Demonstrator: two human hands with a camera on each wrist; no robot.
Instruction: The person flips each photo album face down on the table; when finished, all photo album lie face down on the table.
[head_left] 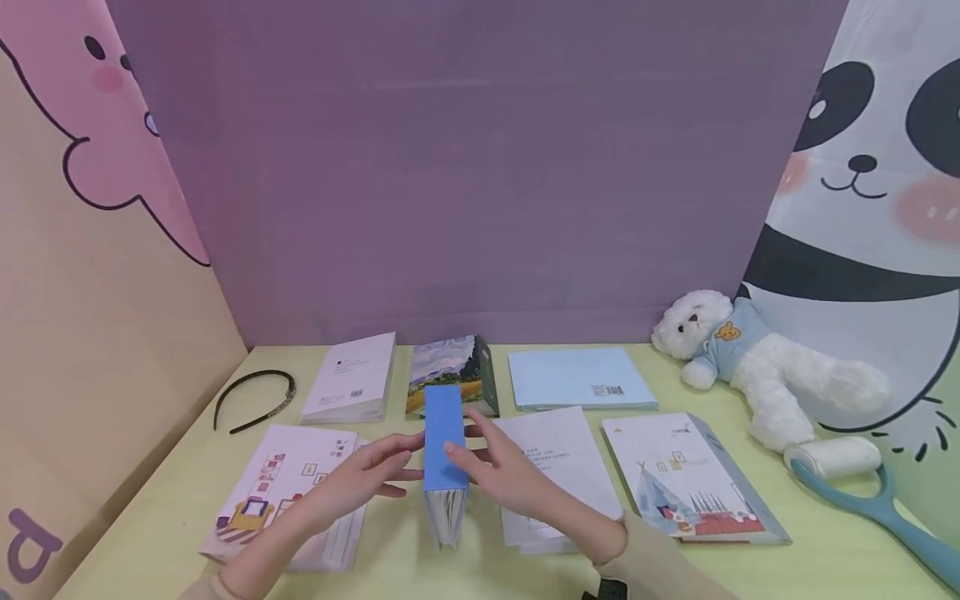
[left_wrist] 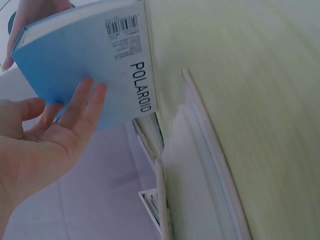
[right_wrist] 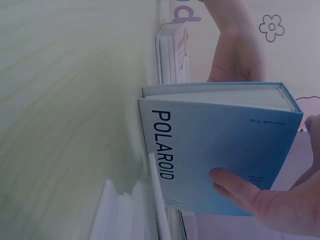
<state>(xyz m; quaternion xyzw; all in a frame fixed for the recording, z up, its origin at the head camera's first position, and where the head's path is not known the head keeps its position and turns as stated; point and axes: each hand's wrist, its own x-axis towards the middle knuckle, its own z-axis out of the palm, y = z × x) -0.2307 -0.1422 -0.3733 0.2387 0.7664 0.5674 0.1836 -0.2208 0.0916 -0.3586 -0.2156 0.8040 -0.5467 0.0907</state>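
Note:
A thick blue photo album [head_left: 444, 417] marked POLAROID stands upright on the table [head_left: 405, 575], spine up and page edges toward me. From the left, the fingertips of my left hand [head_left: 369, 468] touch its cover, fingers spread and palm turned to it, as the left wrist view shows. My right hand [head_left: 504, 471] is on the other side, its thumb over the spine. Its extended fingers [right_wrist: 235, 187] lie against the right cover in the right wrist view.
White illustrated albums lie left [head_left: 262, 483] and right [head_left: 682, 475], with loose white sheets [head_left: 570, 467] between. Behind are a white book [head_left: 352, 375], a landscape-covered book [head_left: 446, 367] and a pale blue album [head_left: 581, 375]. A headband [head_left: 288, 392], plush bear [head_left: 757, 350] and lint roller [head_left: 836, 457] sit at the sides.

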